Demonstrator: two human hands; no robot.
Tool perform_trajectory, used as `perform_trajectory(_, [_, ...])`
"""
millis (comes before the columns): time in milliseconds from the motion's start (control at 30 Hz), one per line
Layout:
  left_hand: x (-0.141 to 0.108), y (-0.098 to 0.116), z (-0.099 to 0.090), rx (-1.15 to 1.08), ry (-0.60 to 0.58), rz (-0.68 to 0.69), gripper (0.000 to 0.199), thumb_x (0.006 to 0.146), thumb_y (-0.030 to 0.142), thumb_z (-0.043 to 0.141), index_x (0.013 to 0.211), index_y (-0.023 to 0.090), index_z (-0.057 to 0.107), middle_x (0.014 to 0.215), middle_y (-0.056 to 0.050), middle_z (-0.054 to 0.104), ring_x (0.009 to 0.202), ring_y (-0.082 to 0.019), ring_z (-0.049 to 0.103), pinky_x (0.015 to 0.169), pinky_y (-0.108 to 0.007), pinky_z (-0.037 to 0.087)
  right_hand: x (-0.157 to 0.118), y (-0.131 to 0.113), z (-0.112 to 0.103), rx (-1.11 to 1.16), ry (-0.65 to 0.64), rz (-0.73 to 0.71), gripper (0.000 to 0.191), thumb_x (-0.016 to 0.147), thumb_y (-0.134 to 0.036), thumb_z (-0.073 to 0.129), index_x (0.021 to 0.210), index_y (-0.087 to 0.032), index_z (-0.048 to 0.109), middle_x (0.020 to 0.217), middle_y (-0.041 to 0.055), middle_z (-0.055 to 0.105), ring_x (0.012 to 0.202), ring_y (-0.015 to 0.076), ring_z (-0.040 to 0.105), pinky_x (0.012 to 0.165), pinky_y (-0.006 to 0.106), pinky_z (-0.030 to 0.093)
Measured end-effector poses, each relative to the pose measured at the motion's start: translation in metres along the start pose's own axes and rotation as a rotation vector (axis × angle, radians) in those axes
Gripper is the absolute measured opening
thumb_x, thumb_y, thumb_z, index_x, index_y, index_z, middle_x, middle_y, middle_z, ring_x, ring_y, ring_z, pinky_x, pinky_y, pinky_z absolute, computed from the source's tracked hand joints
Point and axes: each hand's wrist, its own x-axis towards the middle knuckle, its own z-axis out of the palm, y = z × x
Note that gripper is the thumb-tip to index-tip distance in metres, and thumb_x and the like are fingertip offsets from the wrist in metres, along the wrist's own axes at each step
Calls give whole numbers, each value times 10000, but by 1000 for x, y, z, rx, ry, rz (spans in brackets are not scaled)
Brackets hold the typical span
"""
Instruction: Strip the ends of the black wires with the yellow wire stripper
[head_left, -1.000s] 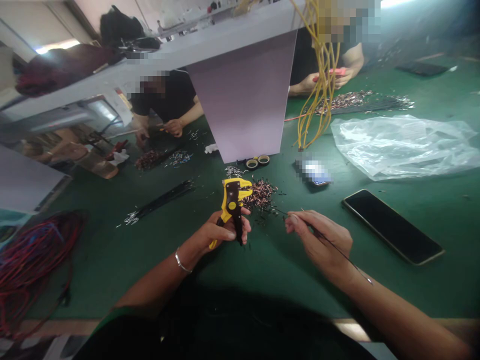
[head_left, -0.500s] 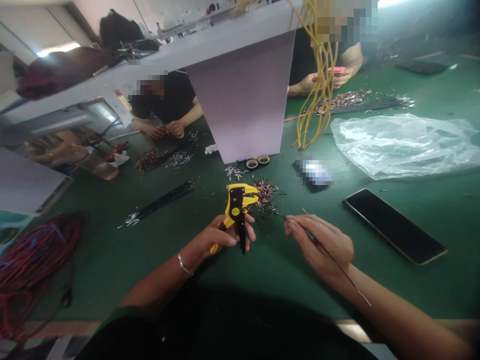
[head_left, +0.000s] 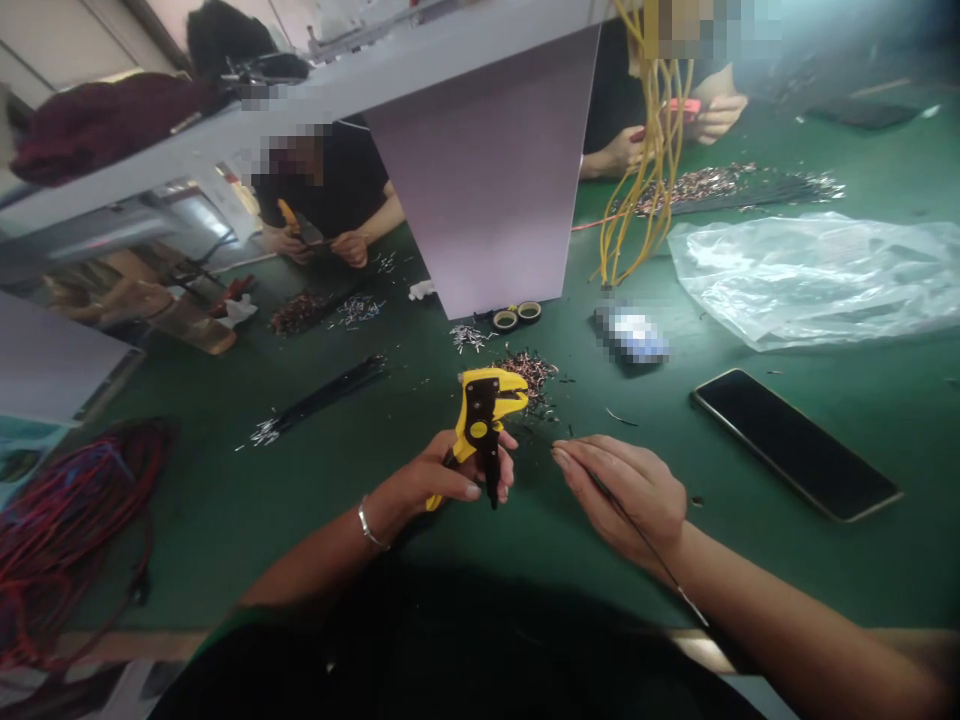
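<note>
In my left hand (head_left: 442, 480) I grip yellow and black wire strippers (head_left: 480, 415), their jaws pointing right over the table. My right hand (head_left: 626, 495) pinches a thin black wire (head_left: 645, 545) between thumb and fingertips. That wire runs back across the palm side and over my wrist, with a pale end at the lower right. Its front tip lies a little right of the stripper jaws, apart from them. Just beyond the jaws is a heap of copper and black wire scraps (head_left: 532, 380).
Around me lie a black phone (head_left: 795, 445), a clear plastic bag (head_left: 817, 280), tape rolls (head_left: 517, 315), a bundle of black wires (head_left: 322, 400) and red cable coils (head_left: 75, 540). Yellow wires (head_left: 637, 200) hang from a shelf. A purple divider (head_left: 487, 170) stands ahead; co-workers' hands are beyond.
My right hand has moved slightly left with the wire, closer to the strippers. The strippers have shifted a little right. A co-worker at the back left now holds up a yellow-orange tool.
</note>
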Motion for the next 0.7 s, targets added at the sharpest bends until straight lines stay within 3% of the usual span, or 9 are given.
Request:
perform_trajectory(233, [0,1,13,100,12,-9,543,685,208,776,1204,153,627,939,-99,675,829,-232,643,777,-380,494,0,-2,4,-25,-59,-151,185,901,-39,600,995,-169,692,770,83,782,618,192,719,566,313,609])
perform_trajectory(700, [0,-2,15,208,6,51,369,777,260,767,1100,130,644,890,-90,655,823,-210,627,792,-367,498,-2,-2,7,-12,-112,-202,166,921,-29,562,993,-153,646,744,75,755,586,174,685,534,307,577])
